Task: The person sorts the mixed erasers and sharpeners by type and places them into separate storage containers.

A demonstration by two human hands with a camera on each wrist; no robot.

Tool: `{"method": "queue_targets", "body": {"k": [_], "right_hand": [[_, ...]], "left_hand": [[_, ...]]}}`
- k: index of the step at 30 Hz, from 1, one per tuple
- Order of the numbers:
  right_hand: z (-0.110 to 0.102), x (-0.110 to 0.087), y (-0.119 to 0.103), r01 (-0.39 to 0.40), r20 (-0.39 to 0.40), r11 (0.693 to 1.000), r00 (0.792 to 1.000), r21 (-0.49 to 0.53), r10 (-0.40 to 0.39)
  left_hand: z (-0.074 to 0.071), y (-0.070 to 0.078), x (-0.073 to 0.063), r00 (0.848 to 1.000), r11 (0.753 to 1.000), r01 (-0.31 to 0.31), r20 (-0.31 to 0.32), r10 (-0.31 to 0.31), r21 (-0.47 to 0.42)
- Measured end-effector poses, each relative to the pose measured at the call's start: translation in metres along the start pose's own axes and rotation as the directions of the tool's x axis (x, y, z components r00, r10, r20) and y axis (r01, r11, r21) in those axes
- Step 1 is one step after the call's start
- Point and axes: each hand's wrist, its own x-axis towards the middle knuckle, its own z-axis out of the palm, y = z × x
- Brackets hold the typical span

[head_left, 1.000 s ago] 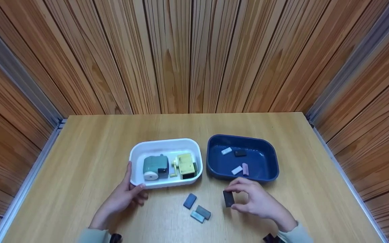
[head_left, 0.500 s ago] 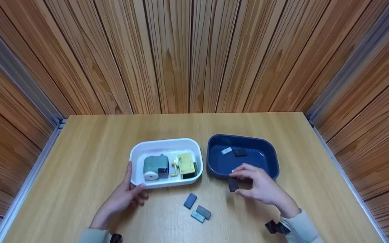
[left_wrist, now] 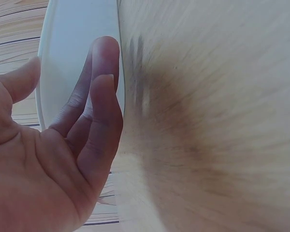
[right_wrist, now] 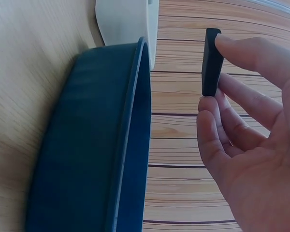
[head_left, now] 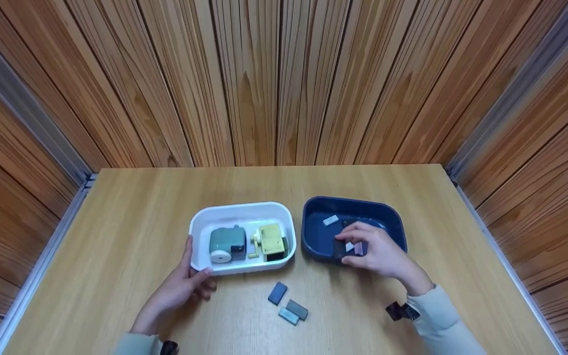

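Observation:
My right hand (head_left: 375, 249) pinches a black eraser (right_wrist: 212, 63) between thumb and fingertips, above the front of the dark blue tray (head_left: 395, 217). Behind the fingers in that tray lie a white eraser (head_left: 349, 246) and a pink eraser (head_left: 358, 248); farther back is another white eraser (head_left: 331, 220). A dark eraser there is mostly hidden. My left hand (head_left: 179, 291) grips the front left corner of the white tray (head_left: 239, 209), thumb at the rim and other fingers outside the wall (left_wrist: 79, 29). Inside stand a green pencil sharpener (head_left: 227, 241) and a yellow pencil sharpener (head_left: 270, 240).
On the table (head_left: 244, 325), in front of the trays, lie a blue eraser (head_left: 277, 293), a grey eraser (head_left: 297, 309) and a light blue eraser (head_left: 289, 316). The last two touch. Wood panels (head_left: 259, 88) rise behind the table.
My right hand has carried the black eraser from the table in front of the dark blue tray up and back over it. The left hand and white tray have stayed put.

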Motion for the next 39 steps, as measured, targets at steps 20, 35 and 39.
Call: {"method": "queue_targets", "body": {"k": [20, 35, 39], "right_hand": [[-0.006, 0.025, 0.02, -0.05, -0.023, 0.998, 0.998, 0.028, 0.051], [-0.012, 0.037, 0.023, -0.05, -0.045, 0.996, 0.998, 0.076, 0.054], [-0.012, 0.037, 0.023, -0.061, -0.046, 0.995, 0.997, 0.073, 0.064]], "left_hand": [[-0.001, -0.001, 0.001, 1.0, 1.0, 0.001, 0.011, -0.001, 0.0], [-0.001, -0.001, 0.002, 1.0, 1.0, -0.006, -0.005, 0.006, 0.0], [-0.001, -0.001, 0.002, 1.0, 1.0, 0.012, -0.008, -0.012, 0.0]]}}
